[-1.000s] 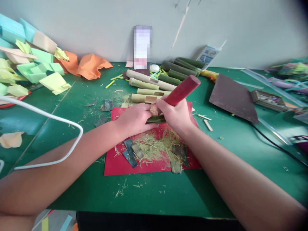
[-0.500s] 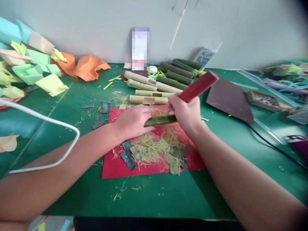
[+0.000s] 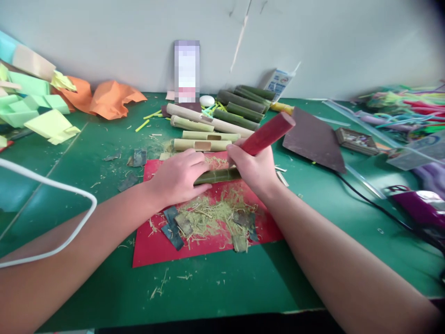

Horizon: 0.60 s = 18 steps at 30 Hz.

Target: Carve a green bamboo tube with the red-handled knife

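A short green bamboo tube (image 3: 219,176) lies across a red sheet (image 3: 153,253), with my left hand (image 3: 178,177) closed around its left end. My right hand (image 3: 256,168) grips a tool by its thick red wooden handle (image 3: 269,132), which slants up to the right. The tool's working end is hidden behind my fingers, at the tube's right part. Pale shavings (image 3: 210,215) and several dark bamboo chips (image 3: 173,229) are scattered over the sheet in front of the tube.
Cut bamboo tubes (image 3: 212,145), some with openings, lie behind the sheet. A phone (image 3: 187,72) leans on the wall near a drink carton (image 3: 278,83). Folded papers (image 3: 48,123) sit at left; a dark board (image 3: 313,139), black cable and purple tool (image 3: 420,208) at right.
The view has turned slightly right, so everything appears shifted left. Both hands keep their grips on the bamboo tube and the red-handled tool.
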Motion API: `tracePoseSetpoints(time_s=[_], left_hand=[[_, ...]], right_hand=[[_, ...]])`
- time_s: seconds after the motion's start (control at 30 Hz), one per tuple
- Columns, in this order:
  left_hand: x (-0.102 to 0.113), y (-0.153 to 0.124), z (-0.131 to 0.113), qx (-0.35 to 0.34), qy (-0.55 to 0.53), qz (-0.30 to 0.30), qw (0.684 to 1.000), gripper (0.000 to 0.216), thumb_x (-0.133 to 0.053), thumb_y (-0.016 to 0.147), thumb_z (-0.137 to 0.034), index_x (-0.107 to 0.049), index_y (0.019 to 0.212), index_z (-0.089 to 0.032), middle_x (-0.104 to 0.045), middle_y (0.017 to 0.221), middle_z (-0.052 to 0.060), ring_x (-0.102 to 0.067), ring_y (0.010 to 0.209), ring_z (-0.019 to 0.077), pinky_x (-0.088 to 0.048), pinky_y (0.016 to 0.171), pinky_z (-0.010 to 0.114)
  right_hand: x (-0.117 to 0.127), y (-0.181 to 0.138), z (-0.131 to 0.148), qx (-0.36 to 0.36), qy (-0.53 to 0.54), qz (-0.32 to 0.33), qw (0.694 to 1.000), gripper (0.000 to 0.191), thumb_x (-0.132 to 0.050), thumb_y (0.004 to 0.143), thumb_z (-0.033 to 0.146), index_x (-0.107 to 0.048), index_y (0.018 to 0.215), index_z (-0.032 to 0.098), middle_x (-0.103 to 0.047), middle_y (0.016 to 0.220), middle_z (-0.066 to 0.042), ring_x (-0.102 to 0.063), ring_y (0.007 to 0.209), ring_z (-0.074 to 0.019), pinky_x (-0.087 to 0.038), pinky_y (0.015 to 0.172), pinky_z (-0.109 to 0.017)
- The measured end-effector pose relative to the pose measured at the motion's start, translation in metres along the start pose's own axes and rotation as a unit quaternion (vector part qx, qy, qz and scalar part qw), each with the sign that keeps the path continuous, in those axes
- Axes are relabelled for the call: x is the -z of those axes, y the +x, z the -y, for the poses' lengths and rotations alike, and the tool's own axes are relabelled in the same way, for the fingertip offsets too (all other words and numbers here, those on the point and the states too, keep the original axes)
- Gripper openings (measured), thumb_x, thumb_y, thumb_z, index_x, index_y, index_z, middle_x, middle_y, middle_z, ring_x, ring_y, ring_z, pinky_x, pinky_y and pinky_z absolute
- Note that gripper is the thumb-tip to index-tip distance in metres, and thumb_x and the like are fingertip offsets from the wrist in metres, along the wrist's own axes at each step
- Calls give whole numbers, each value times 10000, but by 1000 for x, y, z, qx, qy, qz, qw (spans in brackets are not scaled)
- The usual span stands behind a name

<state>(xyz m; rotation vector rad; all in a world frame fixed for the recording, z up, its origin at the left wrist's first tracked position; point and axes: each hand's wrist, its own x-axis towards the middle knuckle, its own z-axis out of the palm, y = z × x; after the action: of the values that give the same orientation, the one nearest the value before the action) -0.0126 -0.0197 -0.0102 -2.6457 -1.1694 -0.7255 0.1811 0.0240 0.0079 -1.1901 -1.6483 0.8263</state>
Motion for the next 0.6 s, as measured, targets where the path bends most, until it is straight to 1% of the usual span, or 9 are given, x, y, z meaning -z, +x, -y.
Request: tracePoseSetpoints(time_s=[0.23, 0.43, 0.6], left_hand=[[1, 0, 0, 6, 26, -4, 1000, 218, -740, 801, -278, -669, 941, -127, -640, 951, 85, -585, 873, 249, -493, 733, 374], [1, 0, 0, -2, 27, -7, 1000, 205, -722, 819, -279, -664, 948, -131, -628, 935, 80, -580, 866, 240, -488, 726, 364], [0, -1, -1, -1, 23, -2, 1000, 189, -683, 856, -305, -658, 953, -145, -619, 924, 75, -583, 872, 228, -488, 717, 346]], right_hand=[[-1, -4, 5, -10, 2, 10, 1000, 289, -583, 770, 227, -464, 507, 213, -430, 493, 43, -387, 508, -96, -297, 493, -301], [-3, -5, 3, 1, 9, 11, 1000, 289, -585, 783, 230, -460, 523, 212, -441, 511, 42, -406, 528, -100, -312, 509, -301], [-3, -6, -1, 5, 5, 26, 1000, 290, -579, 782, 232, -449, 524, 212, -444, 519, 40, -412, 537, -102, -311, 516, -299]])
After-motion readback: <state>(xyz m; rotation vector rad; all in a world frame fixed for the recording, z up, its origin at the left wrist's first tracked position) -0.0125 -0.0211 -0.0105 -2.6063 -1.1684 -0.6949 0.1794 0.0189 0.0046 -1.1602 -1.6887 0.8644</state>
